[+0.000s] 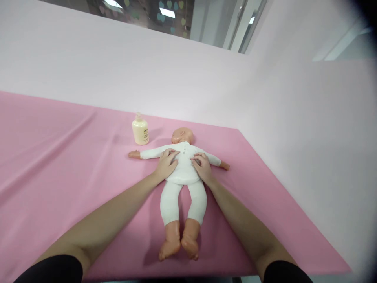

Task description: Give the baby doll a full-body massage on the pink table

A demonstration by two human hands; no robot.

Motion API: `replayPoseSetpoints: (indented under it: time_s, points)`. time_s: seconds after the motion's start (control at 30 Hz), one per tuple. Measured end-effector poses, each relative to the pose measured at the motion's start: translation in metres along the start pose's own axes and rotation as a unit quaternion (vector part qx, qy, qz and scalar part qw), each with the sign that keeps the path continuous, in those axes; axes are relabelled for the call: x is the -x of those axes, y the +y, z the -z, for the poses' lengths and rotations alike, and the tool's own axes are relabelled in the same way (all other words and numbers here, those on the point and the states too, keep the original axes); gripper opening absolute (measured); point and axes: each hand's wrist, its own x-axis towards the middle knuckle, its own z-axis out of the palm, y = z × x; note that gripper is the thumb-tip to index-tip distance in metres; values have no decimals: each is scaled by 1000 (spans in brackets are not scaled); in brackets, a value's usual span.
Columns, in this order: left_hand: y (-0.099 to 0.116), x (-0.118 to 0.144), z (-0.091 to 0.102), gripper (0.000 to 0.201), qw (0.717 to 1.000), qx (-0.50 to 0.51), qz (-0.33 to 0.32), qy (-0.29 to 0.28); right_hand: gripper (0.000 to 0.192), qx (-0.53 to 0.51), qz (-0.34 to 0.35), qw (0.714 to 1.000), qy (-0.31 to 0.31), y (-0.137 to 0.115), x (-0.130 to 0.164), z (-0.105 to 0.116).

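Note:
A baby doll [184,173] in a white long-sleeved top and white trousers lies on its back, arms spread out and bare feet toward me. My left hand [167,164] rests against the left side of its chest, fingers stretched out over the cloth. On the other side of the chest lies my right hand [202,165], its fingers apart and slightly bent on the top. Neither hand grips anything. Small marks or buttons run down the top's front between my hands.
A pale yellow pump bottle [140,131] stands left of the doll's head. Pink cloth [73,157] with some creases covers the table. White walls [118,67] border it behind and at right, with a window [165,17] above the back wall.

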Motion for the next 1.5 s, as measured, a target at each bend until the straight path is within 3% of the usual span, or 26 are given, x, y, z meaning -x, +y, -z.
replayPoseSetpoints:
  time_s: [0.53, 0.77, 1.0, 1.13, 1.3, 1.5]
  points:
    - [1, 0, 2, 35, 1000, -8, 5, -3, 25, 2, -20, 1000, -2, 3, -2, 0]
    - [0, 1, 3, 36, 999, -29, 16, -19, 43, 19, -23, 999, -23, 10, -1, -2]
    - [-2, 0, 3, 36, 999, -45, 4, -24, 40, 46, -18, 998, -27, 8, 0, -1]
    - [10, 2, 12, 27, 995, -54, -80, -16, 23, 23, 85, 996, -33, -6, 5, 6]
    - [31, 6, 22, 19, 955, -3, -279, -103, 5, 10, 210, 971, -118, -20, 11, 9]
    - [32, 10, 16, 28, 946, -20, -308, -96, 25, 43, 232, 964, -121, -21, 10, 6]
